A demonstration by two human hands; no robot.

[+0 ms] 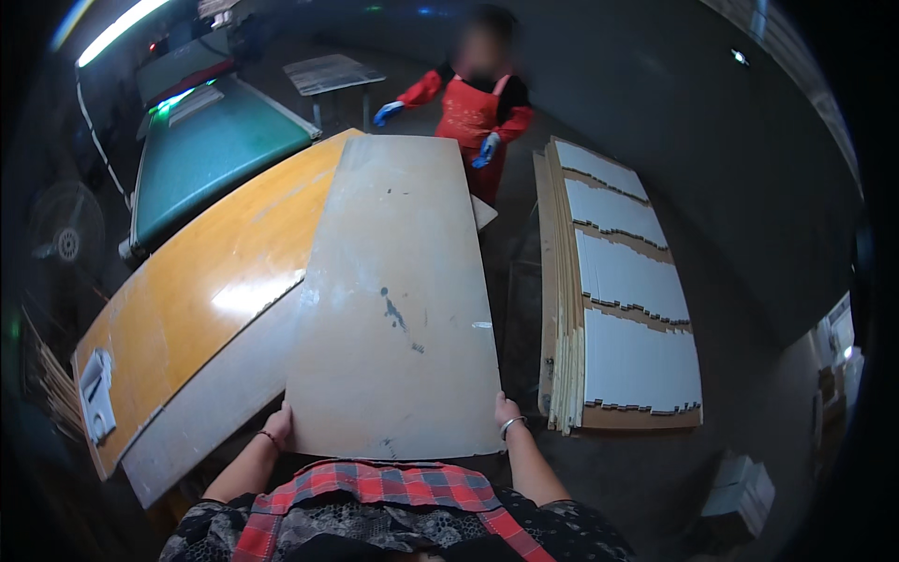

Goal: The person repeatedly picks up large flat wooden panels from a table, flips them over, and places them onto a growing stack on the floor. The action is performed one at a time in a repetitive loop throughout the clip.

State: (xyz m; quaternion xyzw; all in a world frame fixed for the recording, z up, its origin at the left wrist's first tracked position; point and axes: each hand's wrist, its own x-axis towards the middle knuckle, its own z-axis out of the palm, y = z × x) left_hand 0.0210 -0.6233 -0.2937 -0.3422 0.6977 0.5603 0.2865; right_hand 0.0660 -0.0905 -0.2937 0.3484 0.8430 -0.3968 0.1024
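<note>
Two hands grip one pale board (393, 300) at its near corners: left hand (279, 423) at 7 o'clock, right hand (507, 412) at 5. It lies over the desk (201, 281); keeping both grips level should stop it twisting toward the stack (618, 290) at 3 o'clock.

- Dim room; a strip lamp (117, 30) glows at far left.
- Glare patch on the orange desk (201, 281).
- Heavy fisheye bending, black corners all round.
- The far person's face is blurred.
</note>
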